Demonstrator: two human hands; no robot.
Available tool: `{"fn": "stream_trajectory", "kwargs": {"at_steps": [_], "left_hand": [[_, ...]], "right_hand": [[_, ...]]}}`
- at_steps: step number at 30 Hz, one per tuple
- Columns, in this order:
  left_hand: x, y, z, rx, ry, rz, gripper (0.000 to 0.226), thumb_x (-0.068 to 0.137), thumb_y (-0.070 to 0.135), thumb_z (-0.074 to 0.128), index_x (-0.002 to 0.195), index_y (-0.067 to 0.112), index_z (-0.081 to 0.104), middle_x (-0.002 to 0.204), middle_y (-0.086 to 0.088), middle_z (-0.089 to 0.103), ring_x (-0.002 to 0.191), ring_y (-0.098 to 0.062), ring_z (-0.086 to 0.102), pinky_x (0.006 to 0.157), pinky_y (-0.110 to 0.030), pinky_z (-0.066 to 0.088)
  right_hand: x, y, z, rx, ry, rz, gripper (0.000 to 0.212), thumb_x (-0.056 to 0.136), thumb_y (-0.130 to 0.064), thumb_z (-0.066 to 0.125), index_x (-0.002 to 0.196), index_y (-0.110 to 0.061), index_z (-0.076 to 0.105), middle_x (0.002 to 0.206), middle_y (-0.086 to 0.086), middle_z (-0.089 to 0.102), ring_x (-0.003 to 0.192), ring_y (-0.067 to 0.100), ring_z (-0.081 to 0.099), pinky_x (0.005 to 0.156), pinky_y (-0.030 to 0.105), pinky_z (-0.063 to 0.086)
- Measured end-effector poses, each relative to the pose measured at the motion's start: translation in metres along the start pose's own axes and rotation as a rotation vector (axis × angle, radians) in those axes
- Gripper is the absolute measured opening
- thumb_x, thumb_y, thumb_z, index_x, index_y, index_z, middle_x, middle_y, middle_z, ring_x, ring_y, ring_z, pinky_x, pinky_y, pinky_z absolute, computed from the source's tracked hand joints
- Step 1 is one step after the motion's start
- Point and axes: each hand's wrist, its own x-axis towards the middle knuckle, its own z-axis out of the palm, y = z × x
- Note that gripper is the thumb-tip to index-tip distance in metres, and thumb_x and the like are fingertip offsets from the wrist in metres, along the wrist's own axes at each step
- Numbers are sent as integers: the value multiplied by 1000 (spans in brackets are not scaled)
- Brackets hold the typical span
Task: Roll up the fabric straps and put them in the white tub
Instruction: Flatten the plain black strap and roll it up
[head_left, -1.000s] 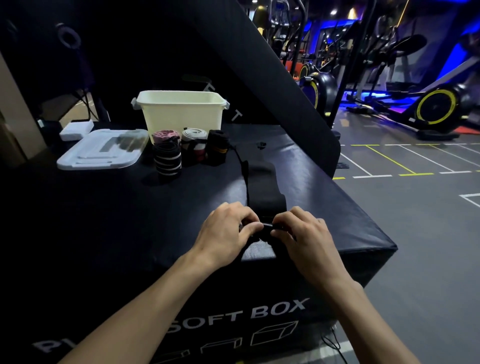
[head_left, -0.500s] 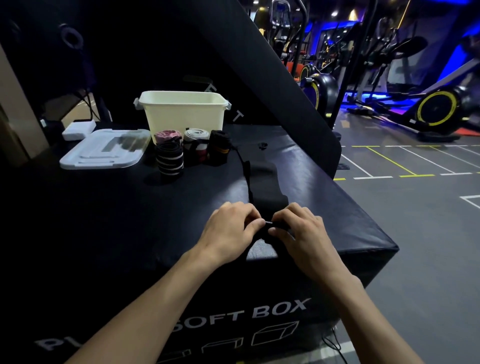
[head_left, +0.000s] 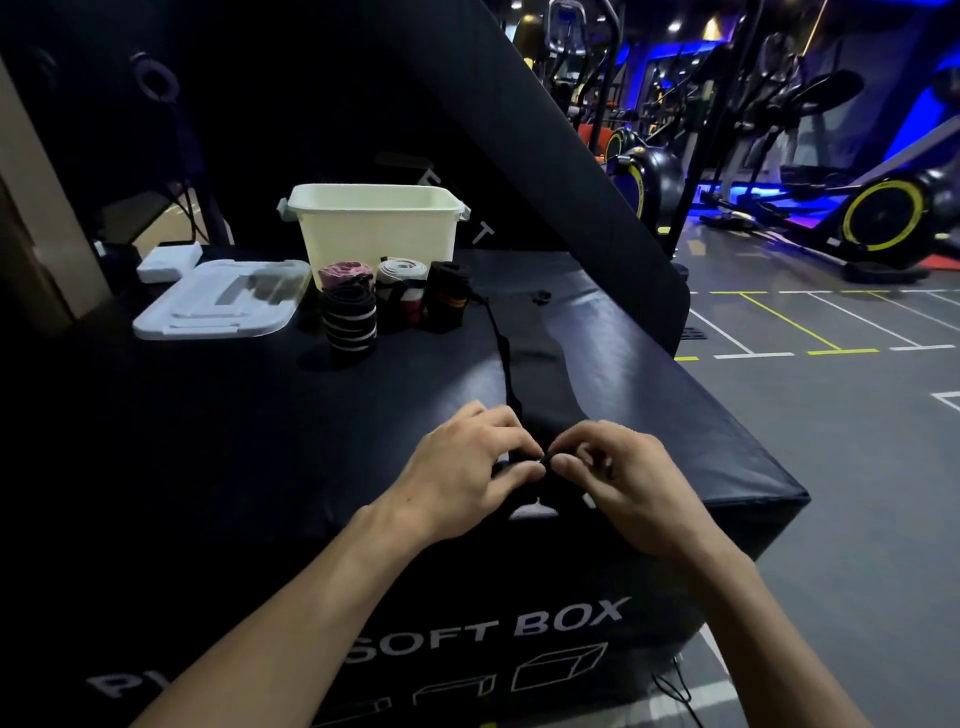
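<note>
A long black fabric strap (head_left: 537, 374) lies flat on the black soft box, running from the front edge back toward the tub. My left hand (head_left: 467, 467) and my right hand (head_left: 618, 478) both pinch its near end, fingers curled, thumbs meeting at the middle. The white tub (head_left: 374, 228) stands at the back of the box. In front of it stand several rolled straps: a black one with white stripes (head_left: 349, 322), a pink-topped one (head_left: 343, 271), a white one (head_left: 400, 275) and a black one (head_left: 447, 296).
The tub's white lid (head_left: 218, 306) lies to the left of the rolls, with a small white box (head_left: 169, 260) behind it. A slanted black pad (head_left: 545, 145) leans behind the soft box. The box's right edge drops to the gym floor (head_left: 831, 441); exercise bikes stand beyond.
Both hands have stayed at the strap's near end, with the fingers working it; the right hand's fingers have curled in tighter. The strap's far part has not moved.
</note>
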Motion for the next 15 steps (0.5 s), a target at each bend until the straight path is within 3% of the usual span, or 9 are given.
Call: {"fn": "stream_trajectory", "kwargs": {"at_steps": [4, 7, 11, 15], "left_hand": [[2, 2, 1, -16, -8, -65, 17, 97, 47, 63, 105, 37, 74, 101, 16, 61, 94, -6, 48, 80, -33, 49], [4, 4, 2, -26, -15, -108, 18, 97, 48, 62, 104, 37, 74, 99, 15, 60, 95, -8, 50, 84, -35, 49], [8, 3, 0, -35, -38, -164, 18, 97, 48, 62, 103, 38, 75, 98, 13, 59, 95, -8, 49, 88, -34, 47], [12, 2, -1, -72, -73, -221, 16, 96, 49, 63, 101, 39, 75, 98, 12, 59, 101, -10, 50, 92, -36, 48]], "right_hand": [[-9, -5, 8, -70, 80, 48, 14, 94, -39, 66, 99, -34, 55, 75, -9, 54, 73, 9, 54, 70, 38, 50], [-14, -8, 16, -215, 129, 17, 8, 96, -45, 57, 102, -38, 57, 87, -11, 53, 82, 12, 52, 77, 43, 47], [-19, -8, 18, -280, 147, -45, 27, 86, -30, 77, 109, -35, 64, 107, -15, 58, 101, 13, 55, 83, 37, 41], [-19, -5, 18, -310, 162, -121, 33, 82, -29, 79, 110, -36, 65, 101, -18, 63, 97, 8, 60, 86, 40, 44]]}}
